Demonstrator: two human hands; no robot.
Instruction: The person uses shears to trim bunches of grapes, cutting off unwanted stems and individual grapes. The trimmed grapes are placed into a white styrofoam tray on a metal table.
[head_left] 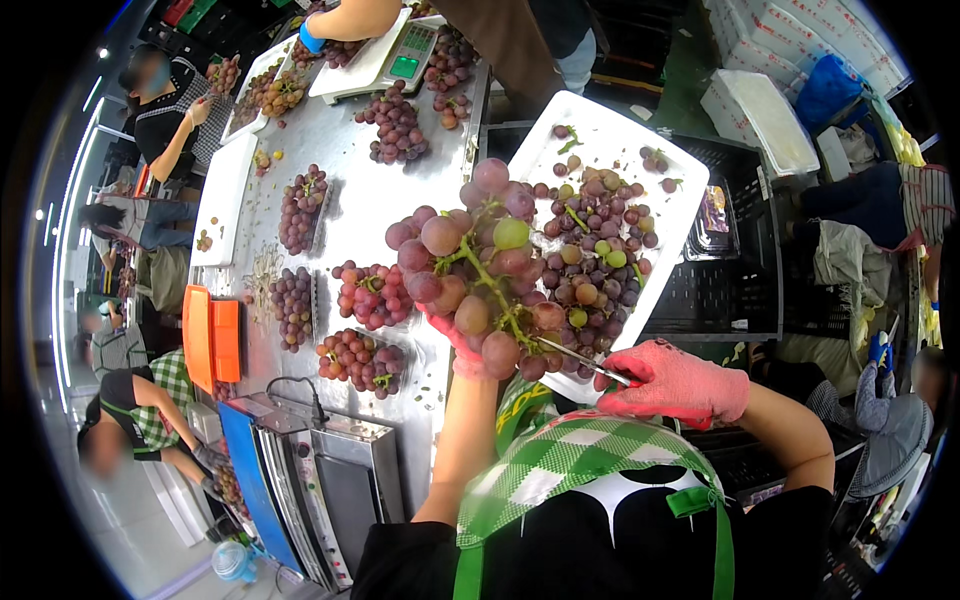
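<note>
A large bunch of reddish-purple grapes (441, 236), with a green stem and one green grape, is held up in front of me. My left hand (458, 340), in a pink-red glove, grips it from below; most of its fingers are hidden behind the fruit. In my right hand (685, 385), also gloved, is a pair of thin-bladed scissors (585, 360). Their tips reach in among the lower grapes beside the stem. Beneath and beyond the bunch, a white tray (684, 165) holds many loose grapes (600, 250) and bits of stem.
Several grape bunches (372, 293) lie on the metal table (350, 215) to the left. A scale (405, 62) stands at the far end, near another person's arm (355, 20). An orange container (212, 340) and a machine (345, 465) sit left. Right is a black crate (740, 290).
</note>
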